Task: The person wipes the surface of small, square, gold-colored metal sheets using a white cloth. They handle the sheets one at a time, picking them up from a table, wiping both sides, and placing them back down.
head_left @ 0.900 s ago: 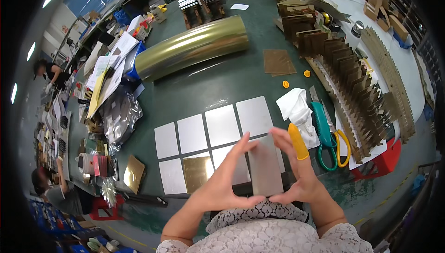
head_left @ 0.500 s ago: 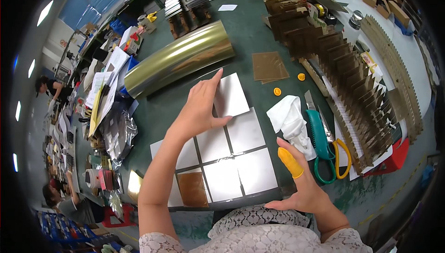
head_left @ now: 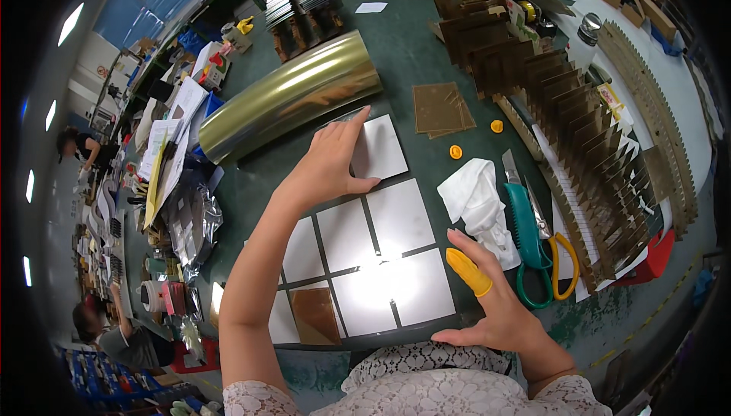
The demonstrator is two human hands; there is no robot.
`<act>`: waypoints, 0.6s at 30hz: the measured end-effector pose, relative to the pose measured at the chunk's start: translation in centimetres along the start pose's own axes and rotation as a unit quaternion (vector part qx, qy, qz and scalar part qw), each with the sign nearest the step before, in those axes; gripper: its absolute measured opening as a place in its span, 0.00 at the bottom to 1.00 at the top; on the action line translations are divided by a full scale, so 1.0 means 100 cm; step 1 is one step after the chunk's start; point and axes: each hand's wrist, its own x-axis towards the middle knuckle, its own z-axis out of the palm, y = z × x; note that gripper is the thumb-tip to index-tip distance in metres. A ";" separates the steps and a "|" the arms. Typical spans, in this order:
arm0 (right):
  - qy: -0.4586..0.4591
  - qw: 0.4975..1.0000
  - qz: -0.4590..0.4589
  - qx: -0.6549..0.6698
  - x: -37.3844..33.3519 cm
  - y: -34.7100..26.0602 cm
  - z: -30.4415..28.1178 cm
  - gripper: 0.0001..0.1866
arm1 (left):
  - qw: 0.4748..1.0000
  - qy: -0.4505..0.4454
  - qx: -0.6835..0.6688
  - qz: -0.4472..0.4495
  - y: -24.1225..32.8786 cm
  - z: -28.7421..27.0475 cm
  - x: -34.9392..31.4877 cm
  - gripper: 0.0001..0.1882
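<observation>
From where I stand, the left hand (head_left: 331, 161) reaches out over the table (head_left: 411, 50), its thumb at the near edge of a pale plate (head_left: 383, 145) and its fingers at the far edge, gripping it between them. That plate sits just beyond the rows of other plates (head_left: 400, 214); whether it touches the table, I can't tell. The right hand (head_left: 499, 313) hangs near the table's front edge, fingers spread and holding nothing, a yellow cot (head_left: 468, 271) over one of them. A brown sheet (head_left: 315, 317) lies on a plate in the near row. Behind the left hand lies a shiny gold roll (head_left: 289, 100). Just beyond the right hand are a crumpled white cloth (head_left: 476, 191) and, beside it, scissors (head_left: 565, 267) with yellow handles.
</observation>
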 end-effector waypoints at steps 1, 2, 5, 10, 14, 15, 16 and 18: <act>0.000 1.000 0.001 -0.002 0.000 0.000 0.000 0.50 | 1.000 -0.001 0.000 0.001 -0.001 0.001 0.000 0.55; -0.002 1.000 0.001 -0.003 0.000 0.000 0.000 0.50 | 1.000 -0.002 0.000 0.001 -0.002 0.002 0.000 0.55; -0.003 1.000 0.002 -0.007 0.001 0.000 -0.001 0.49 | 1.000 -0.009 -0.002 -0.001 -0.003 0.002 0.002 0.54; -0.003 1.000 0.002 -0.007 0.001 0.001 0.000 0.50 | 1.000 -0.021 -0.011 -0.012 -0.003 0.003 0.003 0.54; -0.005 1.000 -0.002 -0.009 0.001 0.002 0.000 0.49 | 0.999 -0.026 -0.015 -0.019 -0.003 0.004 0.004 0.54; -0.006 1.000 -0.002 -0.011 0.001 0.002 -0.001 0.49 | 0.999 -0.027 -0.015 -0.020 -0.003 0.005 0.004 0.54; -0.007 1.000 -0.002 -0.013 0.001 0.002 -0.001 0.49 | 0.999 -0.033 -0.014 -0.023 -0.002 0.005 0.005 0.55; -0.010 1.000 0.001 -0.014 0.001 0.002 -0.001 0.50 | 0.998 -0.046 -0.010 -0.028 0.001 0.003 0.006 0.55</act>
